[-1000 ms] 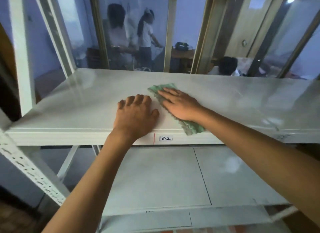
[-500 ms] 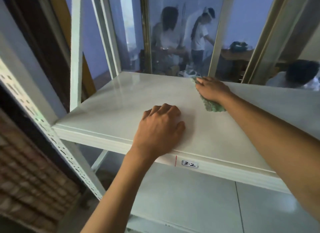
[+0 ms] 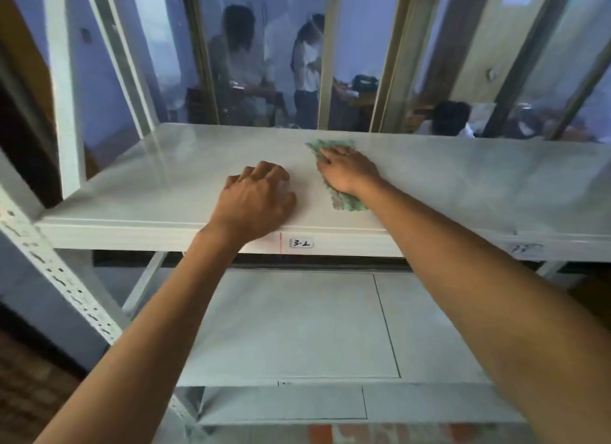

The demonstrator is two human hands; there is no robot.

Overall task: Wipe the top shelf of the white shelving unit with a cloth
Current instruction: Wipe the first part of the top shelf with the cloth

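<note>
The white top shelf (image 3: 158,179) runs across the middle of the view. A green cloth (image 3: 347,203) lies on it, a little right of centre and toward the back. My right hand (image 3: 347,172) lies flat on the cloth with straight fingers and presses it to the shelf; cloth shows beyond the fingertips and beside the wrist. My left hand (image 3: 256,200) rests on the bare shelf by the front edge, left of the cloth. Its fingers are bent, the tips on the surface, and it holds nothing.
A label reading 3-2 (image 3: 301,243) sits on the shelf's front lip. A lower white shelf (image 3: 297,324) lies beneath. A perforated white upright (image 3: 62,285) stands at the left. Behind the shelf, glass panels in metal frames (image 3: 325,63) show people in another room.
My right hand slid the cloth from the front of the shelf to the back edge, then a little way back toward me. My left hand stayed by the front edge.
</note>
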